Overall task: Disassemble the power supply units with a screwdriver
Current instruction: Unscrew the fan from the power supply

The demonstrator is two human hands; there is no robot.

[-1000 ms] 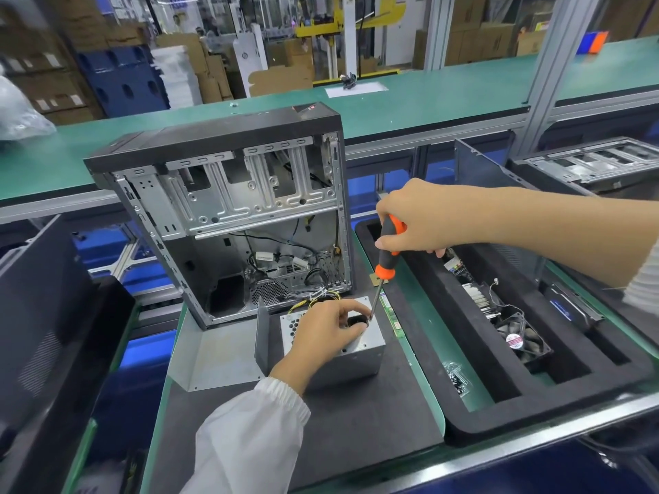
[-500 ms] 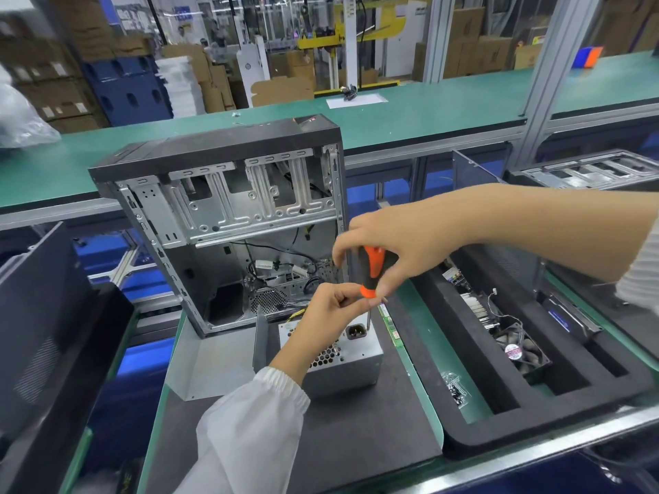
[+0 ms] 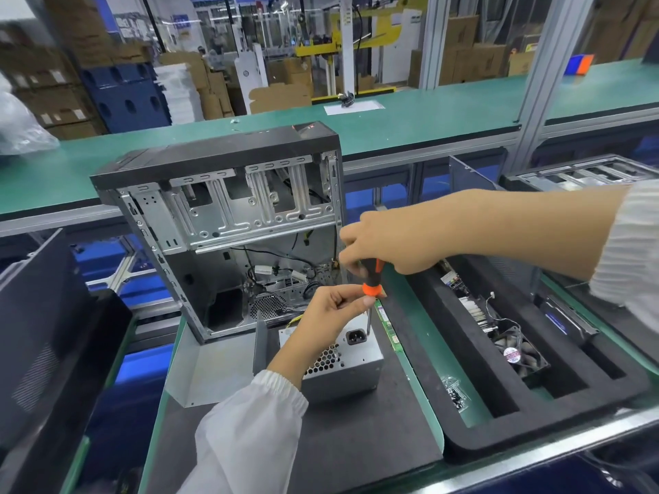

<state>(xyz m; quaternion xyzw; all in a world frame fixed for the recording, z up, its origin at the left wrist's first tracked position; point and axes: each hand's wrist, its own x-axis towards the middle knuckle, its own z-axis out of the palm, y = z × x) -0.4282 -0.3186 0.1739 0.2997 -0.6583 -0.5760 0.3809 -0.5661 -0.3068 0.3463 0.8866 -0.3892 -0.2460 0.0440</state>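
Observation:
A grey metal power supply unit (image 3: 351,365) lies on a dark mat (image 3: 356,440) in front of an open computer case (image 3: 228,222). Its top face shows a power socket and a honeycomb vent. My right hand (image 3: 388,244) grips the orange and black handle of a screwdriver (image 3: 371,283), held upright with its shaft pointing down at the unit's far right corner. My left hand (image 3: 331,311) is raised above the unit and pinches the screwdriver at the lower end of its handle. The tip itself is hard to make out.
A black foam tray (image 3: 474,447) at the right holds a fan (image 3: 517,351), cables and other parts. A small bag of screws (image 3: 454,392) lies on green matting beside it. A loose grey side panel (image 3: 210,365) lies left of the unit. Dark case panels (image 3: 39,336) stand at far left.
My left hand has lifted off the power supply and come up to the screwdriver's handle. My right hand has brought the screwdriver left and stood it upright over the unit.

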